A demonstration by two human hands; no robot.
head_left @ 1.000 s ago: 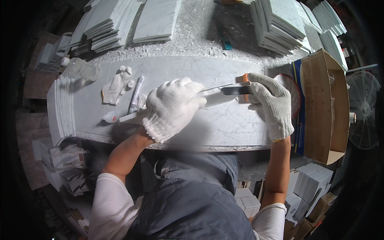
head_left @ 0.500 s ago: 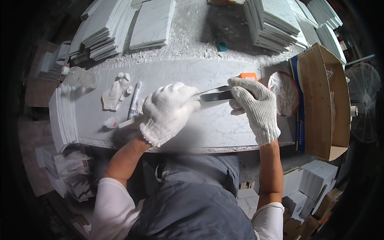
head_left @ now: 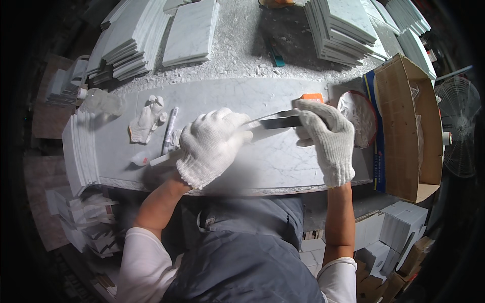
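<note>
My left hand [head_left: 212,144], in a white knitted glove, is closed around a thing with a white bar-like end [head_left: 166,158] sticking out behind the palm. My right hand [head_left: 328,136], gloved alike, pinches a dark flat strip [head_left: 281,122] pointing left. A thin bright blade-like edge [head_left: 268,116] runs between the two hands just above the strip. Glove fingers hide where these pieces join or end, so I cannot tell whether they are one tool. Both hands are held over a pale marble slab [head_left: 273,161].
On the left lie a loose glove [head_left: 147,120], a marker-like tube [head_left: 171,130] and a clear bottle [head_left: 103,102]. An orange item [head_left: 313,97] and a round plastic-lined container [head_left: 356,118] sit right, beside a cardboard box [head_left: 404,126]. Marble tile stacks [head_left: 189,33] stand behind, near a green-handled tool [head_left: 277,60].
My right hand has shifted slightly right with the dark strip, widening the gap to my left hand. My left hand stays nearly in place.
</note>
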